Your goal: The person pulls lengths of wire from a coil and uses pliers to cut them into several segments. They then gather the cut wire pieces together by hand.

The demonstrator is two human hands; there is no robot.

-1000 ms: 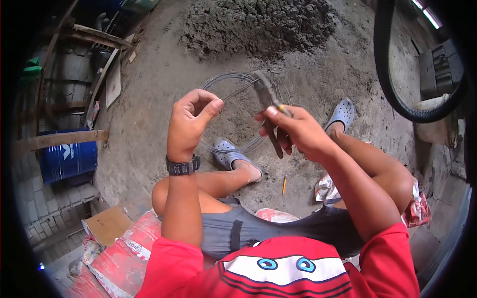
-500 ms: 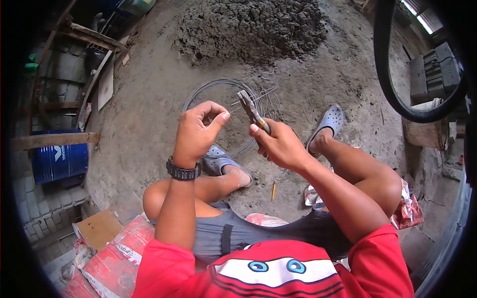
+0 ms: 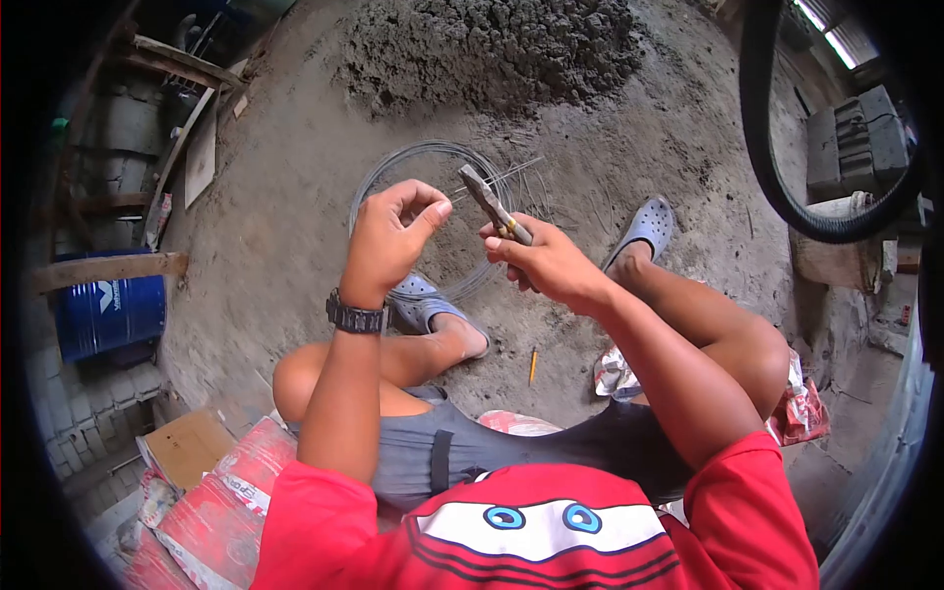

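My left hand (image 3: 385, 241) is closed, thumb and forefinger pinched together, with the ends of thin wire (image 3: 526, 165) right at its fingertips. In my right hand (image 3: 546, 258) is a pair of worn pliers (image 3: 482, 195), fingers wrapped round the handles and jaws pointing up and left. The wire strands cross behind the jaws and stick out to the right. Below both hands a coil of grey wire (image 3: 369, 177) lies on the ground, partly hidden by my left hand and a blue clog (image 3: 421, 301).
A heap of wet mortar (image 3: 492, 54) lies ahead. A yellow pencil (image 3: 533, 366) is on the ground between my legs. Red-and-white sacks (image 3: 211, 511) are at lower left, a blue drum (image 3: 113, 310) at left, and hollow blocks (image 3: 857, 143) at right. A black corrugated hose (image 3: 762, 147) hangs at upper right.
The pliers have turned slightly, their jaws now closer to my left fingertips. Both hands sit a little higher in view, and the whole view has shifted slightly.
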